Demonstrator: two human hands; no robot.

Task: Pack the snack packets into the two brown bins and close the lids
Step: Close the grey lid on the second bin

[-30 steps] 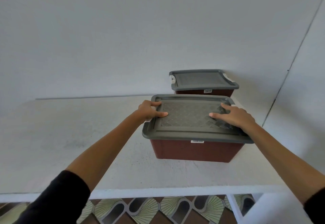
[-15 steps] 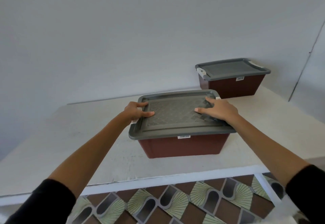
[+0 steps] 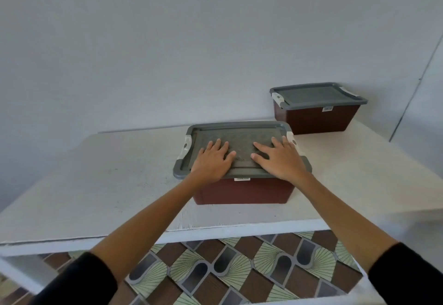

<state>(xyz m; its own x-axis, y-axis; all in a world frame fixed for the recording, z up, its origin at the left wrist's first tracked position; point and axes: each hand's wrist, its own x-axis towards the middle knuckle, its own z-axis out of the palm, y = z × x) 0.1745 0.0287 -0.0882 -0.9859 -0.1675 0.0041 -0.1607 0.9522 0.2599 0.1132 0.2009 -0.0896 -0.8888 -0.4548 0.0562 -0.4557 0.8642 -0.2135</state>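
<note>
The near brown bin (image 3: 244,190) stands on the white table with its grey lid (image 3: 239,132) on top. My left hand (image 3: 212,159) lies flat on the lid's left half, fingers spread. My right hand (image 3: 279,158) lies flat on the right half, fingers spread too. White latches (image 3: 185,146) sit at both short ends of the lid. A second brown bin (image 3: 316,117) with a grey lid (image 3: 316,95) on it stands at the back right by the wall. No snack packets show.
The white table (image 3: 107,180) stretches out to the left of the bins. Its front edge (image 3: 215,232) is chipped. Below it lies a patterned tile floor (image 3: 239,271). A plain wall rises behind the table.
Both hands have left the lid's short ends and now lie flat on its top near the middle. My view has shifted, so the bins appear further right.
</note>
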